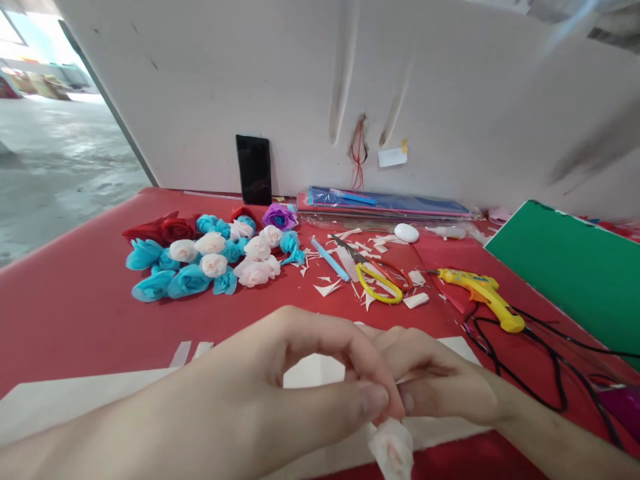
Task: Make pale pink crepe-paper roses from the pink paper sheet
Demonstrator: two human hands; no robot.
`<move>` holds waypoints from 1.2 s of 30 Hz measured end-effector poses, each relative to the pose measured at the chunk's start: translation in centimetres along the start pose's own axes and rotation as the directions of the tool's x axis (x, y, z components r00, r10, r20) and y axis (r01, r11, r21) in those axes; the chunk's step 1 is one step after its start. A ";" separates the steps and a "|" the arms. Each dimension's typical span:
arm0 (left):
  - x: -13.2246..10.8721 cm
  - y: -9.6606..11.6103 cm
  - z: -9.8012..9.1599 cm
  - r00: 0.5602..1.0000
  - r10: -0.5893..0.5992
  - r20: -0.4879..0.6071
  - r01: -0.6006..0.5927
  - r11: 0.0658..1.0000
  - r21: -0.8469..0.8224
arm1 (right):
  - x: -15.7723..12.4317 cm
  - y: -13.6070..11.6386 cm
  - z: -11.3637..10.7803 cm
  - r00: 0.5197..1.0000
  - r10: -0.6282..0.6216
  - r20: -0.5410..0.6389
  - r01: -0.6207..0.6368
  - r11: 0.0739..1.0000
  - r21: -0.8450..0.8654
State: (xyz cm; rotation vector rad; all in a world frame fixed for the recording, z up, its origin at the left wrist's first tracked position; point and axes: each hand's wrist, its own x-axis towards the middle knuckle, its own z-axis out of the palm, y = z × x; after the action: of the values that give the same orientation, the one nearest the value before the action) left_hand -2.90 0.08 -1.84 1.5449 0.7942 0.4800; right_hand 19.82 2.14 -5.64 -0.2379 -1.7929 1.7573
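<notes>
Both my hands meet low in the view over the red table (75, 313). My left hand (280, 387) pinches thumb and forefinger on a small pale pink paper flower (393, 450) that hangs below my fingers. My right hand (440, 383) is curled closed against the left fingertips and grips the top of the same flower. Under my hands lies a white paper sheet (60, 400).
A heap of blue, white, red and purple paper flowers (210, 257) lies at the left. Scissors (375, 273), a blue pen (331, 260), paper scraps, a yellow glue gun (485, 293) with black cord, a green sheet (575, 267), stacked paper packs (385, 203) and a black phone (254, 170) lie beyond.
</notes>
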 end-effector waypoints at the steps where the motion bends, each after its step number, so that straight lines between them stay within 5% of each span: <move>1: 0.1 0.1 0.0 1.000 -0.002 -0.001 0.002 1.000 -0.026 | 0.0 0.0 0.0 1.000 -0.007 -0.006 0.006 1.000 -0.001; 36: 0.7 0.4 0.6 1.000 0.022 0.015 -0.019 0.983 -0.181 | 0.0 0.7 -0.2 0.996 0.061 -0.058 -0.058 0.997 0.051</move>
State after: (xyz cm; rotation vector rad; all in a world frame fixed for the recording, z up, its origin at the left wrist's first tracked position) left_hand -1.98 0.17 -1.58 1.3876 0.7021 0.5390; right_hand 19.76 2.35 -6.33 -0.3227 -1.7144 1.8140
